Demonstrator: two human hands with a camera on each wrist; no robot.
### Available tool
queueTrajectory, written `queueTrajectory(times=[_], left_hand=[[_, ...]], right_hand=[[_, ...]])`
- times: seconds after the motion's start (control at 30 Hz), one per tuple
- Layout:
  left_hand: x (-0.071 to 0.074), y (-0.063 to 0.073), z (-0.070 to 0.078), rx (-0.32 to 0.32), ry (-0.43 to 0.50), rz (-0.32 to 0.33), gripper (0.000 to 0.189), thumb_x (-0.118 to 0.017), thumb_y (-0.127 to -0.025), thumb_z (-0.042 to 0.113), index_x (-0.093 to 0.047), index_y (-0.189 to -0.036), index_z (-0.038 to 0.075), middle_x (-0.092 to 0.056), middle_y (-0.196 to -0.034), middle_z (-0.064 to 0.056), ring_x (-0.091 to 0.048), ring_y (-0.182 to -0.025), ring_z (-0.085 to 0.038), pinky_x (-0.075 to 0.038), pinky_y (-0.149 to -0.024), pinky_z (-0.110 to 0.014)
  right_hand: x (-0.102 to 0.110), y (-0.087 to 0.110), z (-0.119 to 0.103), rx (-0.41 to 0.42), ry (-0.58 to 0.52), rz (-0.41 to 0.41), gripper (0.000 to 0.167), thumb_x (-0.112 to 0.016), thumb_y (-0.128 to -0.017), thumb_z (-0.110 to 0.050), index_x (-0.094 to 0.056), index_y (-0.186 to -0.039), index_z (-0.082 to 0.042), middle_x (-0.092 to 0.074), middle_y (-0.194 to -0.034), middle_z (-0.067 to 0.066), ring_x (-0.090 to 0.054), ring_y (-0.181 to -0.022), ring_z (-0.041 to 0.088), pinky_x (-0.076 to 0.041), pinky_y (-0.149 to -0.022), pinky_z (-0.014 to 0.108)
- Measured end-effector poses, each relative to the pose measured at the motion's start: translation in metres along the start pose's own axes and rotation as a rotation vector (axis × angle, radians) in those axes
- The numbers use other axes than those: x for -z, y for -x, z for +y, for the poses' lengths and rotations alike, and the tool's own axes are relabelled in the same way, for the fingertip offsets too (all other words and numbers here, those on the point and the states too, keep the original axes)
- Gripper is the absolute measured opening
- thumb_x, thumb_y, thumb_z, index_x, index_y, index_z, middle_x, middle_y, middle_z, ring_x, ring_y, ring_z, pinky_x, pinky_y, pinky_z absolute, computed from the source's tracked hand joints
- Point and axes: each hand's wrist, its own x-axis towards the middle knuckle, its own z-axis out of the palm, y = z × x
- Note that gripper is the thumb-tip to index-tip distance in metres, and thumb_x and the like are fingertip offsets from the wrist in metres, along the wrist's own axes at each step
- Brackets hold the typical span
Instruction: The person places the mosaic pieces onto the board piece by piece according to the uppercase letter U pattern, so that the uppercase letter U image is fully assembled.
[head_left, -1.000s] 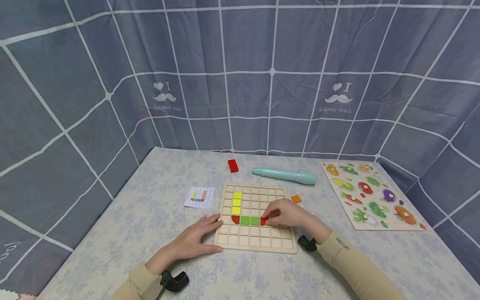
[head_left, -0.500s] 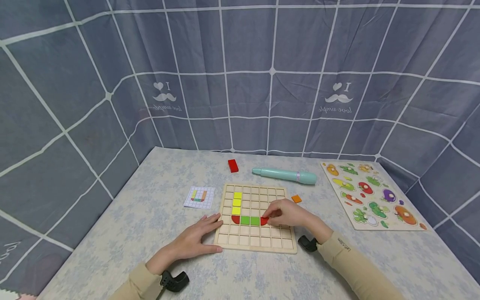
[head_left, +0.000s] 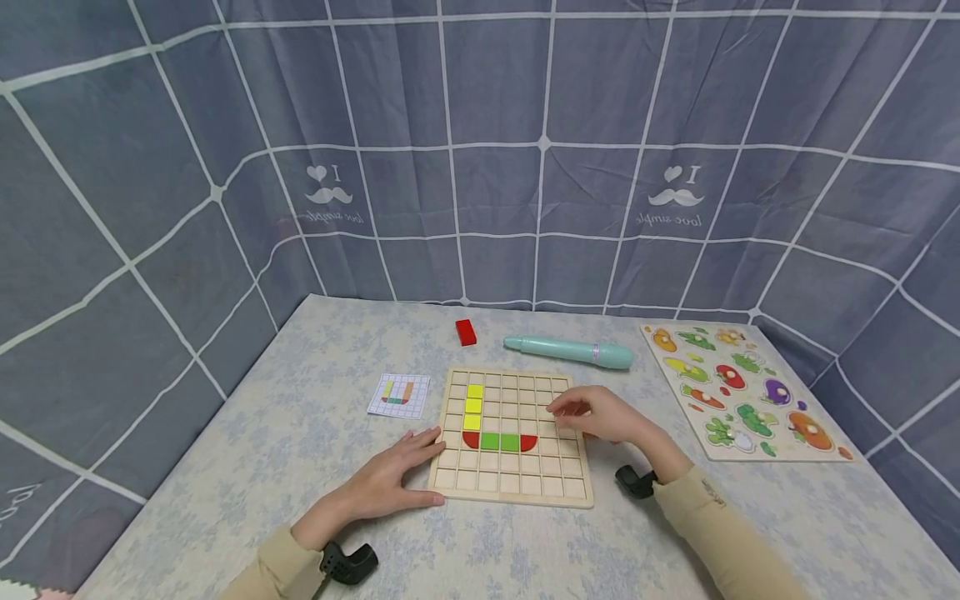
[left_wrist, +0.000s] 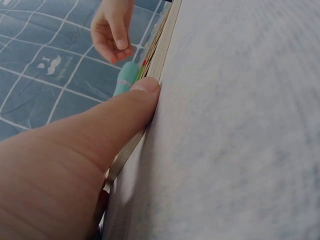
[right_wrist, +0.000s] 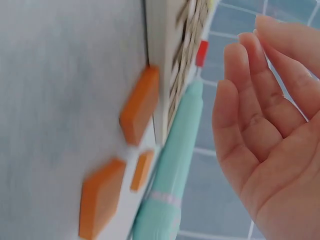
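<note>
A wooden grid board (head_left: pixel 510 492) lies in front of me. Its cells hold a column of yellow tiles (head_left: pixel 474 406), a row of green tiles (head_left: pixel 499 442) and a red rounded tile (head_left: pixel 528 443) at each end of that row. My left hand (head_left: pixel 390 482) rests against the board's left side and near corner, fingers extended; its thumb (left_wrist: pixel 127 115) touches the edge. Above the board's right part hovers my right hand (head_left: pixel 603 414), fingers loosely bent and holding nothing. Orange pieces (right_wrist: pixel 139 106) lie beside the board, hidden by that hand in the head view.
A small pattern card (head_left: pixel 399 396) lies left of the board. Behind it are a red block (head_left: pixel 466 332) and a teal marker-like stick (head_left: pixel 567 351). On the right lies a vegetable puzzle board (head_left: pixel 750 396). A checked curtain (head_left: pixel 495 192) surrounds the table.
My right hand has let go of the right-hand red tile, which stays in its cell, and has moved up and right. The left hand has not moved.
</note>
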Motion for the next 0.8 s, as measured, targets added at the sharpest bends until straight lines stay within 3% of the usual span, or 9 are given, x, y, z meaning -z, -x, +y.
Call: queueTrajectory(times=[0.27, 0.63, 0.8], left_hand=[[0.0, 0.0, 0.0, 0.003, -0.003, 0.0, 0.077, -0.065, -0.081, 0.055, -0.047, -0.139, 0.007, -0.031, -0.151, -0.006, -0.024, -0.139, -0.025, -0.019, -0.115, -0.044], [0.0, 0.0, 0.0, 0.005, 0.003, -0.005, 0.078, -0.066, -0.081, 0.054, -0.046, -0.14, 0.007, -0.03, -0.151, -0.007, -0.024, -0.139, -0.024, -0.019, -0.115, -0.044], [0.0, 0.0, 0.0, 0.007, 0.0, -0.008, 0.077, -0.065, -0.081, 0.054, -0.046, -0.14, 0.007, -0.03, -0.151, -0.007, -0.023, -0.139, -0.025, -0.019, -0.115, -0.044]], right_hand=[[0.016, 0.015, 0.011, -0.074, 0.006, 0.085, 0.023, -0.064, -0.091, -0.017, -0.068, -0.11, -0.005, -0.066, -0.097, 0.002, -0.059, -0.082, 0.014, -0.053, -0.073, 0.029], [0.02, 0.03, 0.027, -0.145, 0.012, 0.105, 0.025, -0.067, -0.088, -0.015, -0.067, -0.109, -0.002, -0.066, -0.099, 0.004, -0.06, -0.088, 0.018, -0.054, -0.076, 0.029], [0.02, 0.036, 0.03, -0.151, -0.017, 0.106, 0.028, -0.068, -0.087, -0.015, -0.066, -0.11, 0.0, -0.065, -0.103, 0.01, -0.06, -0.093, 0.025, -0.054, -0.078, 0.035]])
